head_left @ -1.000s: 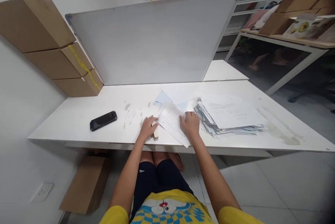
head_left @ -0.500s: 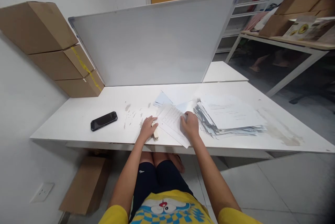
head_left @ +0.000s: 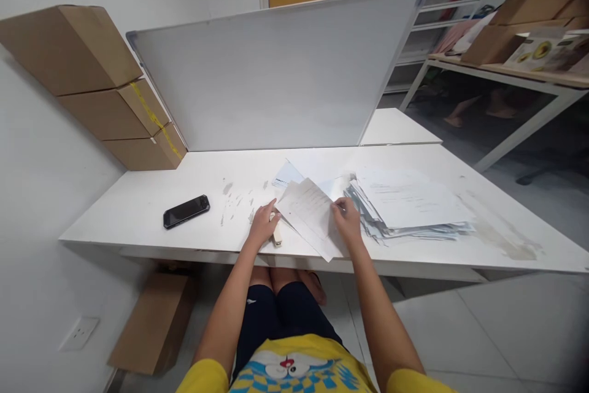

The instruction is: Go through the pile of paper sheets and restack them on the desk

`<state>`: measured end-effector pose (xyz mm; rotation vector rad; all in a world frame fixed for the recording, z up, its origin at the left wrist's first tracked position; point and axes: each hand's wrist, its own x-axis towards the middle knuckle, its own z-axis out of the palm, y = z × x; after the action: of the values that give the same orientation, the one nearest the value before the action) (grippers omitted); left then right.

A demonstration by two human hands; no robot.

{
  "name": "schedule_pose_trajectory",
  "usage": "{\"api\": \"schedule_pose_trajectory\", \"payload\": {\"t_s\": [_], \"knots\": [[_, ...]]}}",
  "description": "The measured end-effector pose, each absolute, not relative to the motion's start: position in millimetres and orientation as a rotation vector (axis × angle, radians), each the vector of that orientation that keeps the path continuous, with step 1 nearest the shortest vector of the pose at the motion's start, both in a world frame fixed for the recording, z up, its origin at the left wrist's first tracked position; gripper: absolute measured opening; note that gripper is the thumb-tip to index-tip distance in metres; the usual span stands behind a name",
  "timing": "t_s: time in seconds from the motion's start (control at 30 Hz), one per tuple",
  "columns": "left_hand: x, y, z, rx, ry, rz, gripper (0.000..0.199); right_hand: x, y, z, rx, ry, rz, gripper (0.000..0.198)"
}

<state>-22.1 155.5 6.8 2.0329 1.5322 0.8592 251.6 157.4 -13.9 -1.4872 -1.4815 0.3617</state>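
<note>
My left hand (head_left: 262,225) is at the desk's front, curled over a small cream-coloured stapler (head_left: 277,236) lying on the tabletop; its lower end shows below my thumb. Between the hands is a handwritten sheet of paper (head_left: 307,204), tilted and slightly raised. My right hand (head_left: 348,220) pinches that sheet at its right edge. Another white sheet (head_left: 326,250) lies underneath, its corner towards the desk edge. A bluish printed paper (head_left: 288,173) is partly covered behind them.
A thick, uneven stack of papers (head_left: 414,200) lies right of my right hand. A black phone (head_left: 186,211) is at the left. The whiteboard (head_left: 276,80) stands along the back of the desk (head_left: 138,215), with cardboard boxes (head_left: 105,86) piled beside it.
My right hand has moved slightly right and now lifts the handwritten sheet, whose upper part has risen. The left hand stays at the stapler. The view has shifted a little.
</note>
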Motion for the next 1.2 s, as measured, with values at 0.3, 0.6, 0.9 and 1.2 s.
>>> {"api": "schedule_pose_trajectory", "payload": {"t_s": [0.3,0.6,0.9,1.2], "knots": [[-19,152,18,2.121,1.55,0.749,0.034,259,110,3,-1.528,-1.382,0.271,0.021],[-16,148,15,2.256,1.622,0.741,0.041,282,97,-17,-1.622,-1.255,0.202,0.03],[-10,136,28,2.212,2.072,0.814,0.042,294,67,5,-1.626,-1.063,0.31,0.034],[-12,131,21,2.125,2.265,0.82,0.046,283,76,8,-1.585,-1.352,0.243,0.032]]}}
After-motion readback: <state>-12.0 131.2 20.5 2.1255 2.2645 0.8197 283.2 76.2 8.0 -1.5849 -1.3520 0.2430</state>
